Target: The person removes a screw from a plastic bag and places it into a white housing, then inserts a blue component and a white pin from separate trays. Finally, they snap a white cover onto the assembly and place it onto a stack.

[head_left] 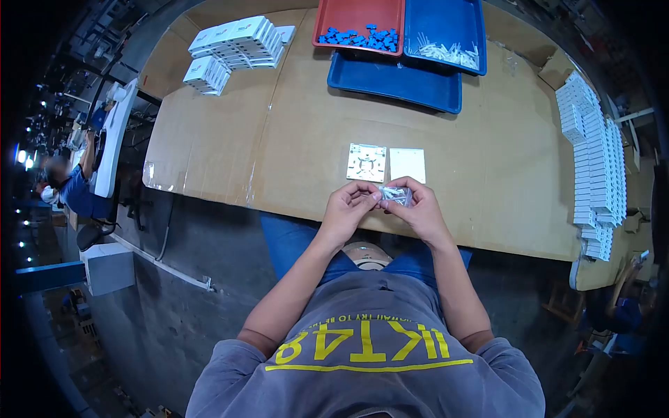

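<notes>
Both my hands pinch a small clear plastic bag [396, 196] with white pieces inside, held low over the table's near edge. My left hand [350, 209] grips the bag's left end between thumb and fingertips. On the other side, my right hand [419, 210] is closed around the bag's right part. Just beyond my hands lies a white square plate [366, 163] with a dark pattern and fittings on its face. Right beside it is a plain white square plate [408, 166]. Neither plate is touched by my fingers.
At the back stand a red tray [359, 14] of blue pieces, a blue tray [446, 21] of white pieces and another blue tray [395, 80]. White boxes [237, 42] are stacked back left, more white stacks [596, 160] at right. A person [80, 184] works at far left.
</notes>
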Tool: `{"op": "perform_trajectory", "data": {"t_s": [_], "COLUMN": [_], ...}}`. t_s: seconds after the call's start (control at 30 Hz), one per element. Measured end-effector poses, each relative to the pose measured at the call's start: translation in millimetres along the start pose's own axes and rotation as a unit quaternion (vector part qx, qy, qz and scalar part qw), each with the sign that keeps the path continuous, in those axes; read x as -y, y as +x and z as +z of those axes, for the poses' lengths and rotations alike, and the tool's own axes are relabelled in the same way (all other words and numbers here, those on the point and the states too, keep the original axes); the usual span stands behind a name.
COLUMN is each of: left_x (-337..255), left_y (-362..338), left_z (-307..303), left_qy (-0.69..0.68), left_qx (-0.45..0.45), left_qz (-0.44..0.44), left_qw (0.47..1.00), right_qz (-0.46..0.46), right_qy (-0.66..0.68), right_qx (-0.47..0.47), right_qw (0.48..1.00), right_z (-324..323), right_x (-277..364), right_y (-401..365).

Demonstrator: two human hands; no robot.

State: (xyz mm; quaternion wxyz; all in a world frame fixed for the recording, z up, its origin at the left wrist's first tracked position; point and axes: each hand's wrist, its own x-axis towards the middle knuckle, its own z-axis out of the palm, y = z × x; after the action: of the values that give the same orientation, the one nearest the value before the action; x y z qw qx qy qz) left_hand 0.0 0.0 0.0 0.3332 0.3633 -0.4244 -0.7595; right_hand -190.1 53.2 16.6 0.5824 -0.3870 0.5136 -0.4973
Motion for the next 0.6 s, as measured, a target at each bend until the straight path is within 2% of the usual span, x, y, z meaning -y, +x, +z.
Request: {"op": "perform_trajectory", "data": {"t_s": [0.17,0.27,0.37,0.47,0.6], "left_x": [1,2,1,5,3], "left_y": [2,1,1,4,7], "left_z": [4,8,7,2,0], "left_qy": [0.047,0.039,0.021,0.014,0.006], "left_qx": [-0.014,-0.027,-0.038,-0.054,-0.042], "left_qz": [0.043,0.05,0.031,0.048,0.079], "left_qw": [0.998,0.998,0.999,0.997,0.996], "right_qz": [0.0,0.006,0.021,0.046,0.011], "right_qy": [0.028,0.092,0.113,0.132,0.113], "right_qx": [-0.018,-0.035,-0.015,-0.027,-0.039], "right_qw": [0.999,0.995,0.993,0.99,0.993], "right_z": [1,10,6,7,9], "right_x": [-4,5,-4,-4,-8], "right_y": [6,4,7,9,13]}}
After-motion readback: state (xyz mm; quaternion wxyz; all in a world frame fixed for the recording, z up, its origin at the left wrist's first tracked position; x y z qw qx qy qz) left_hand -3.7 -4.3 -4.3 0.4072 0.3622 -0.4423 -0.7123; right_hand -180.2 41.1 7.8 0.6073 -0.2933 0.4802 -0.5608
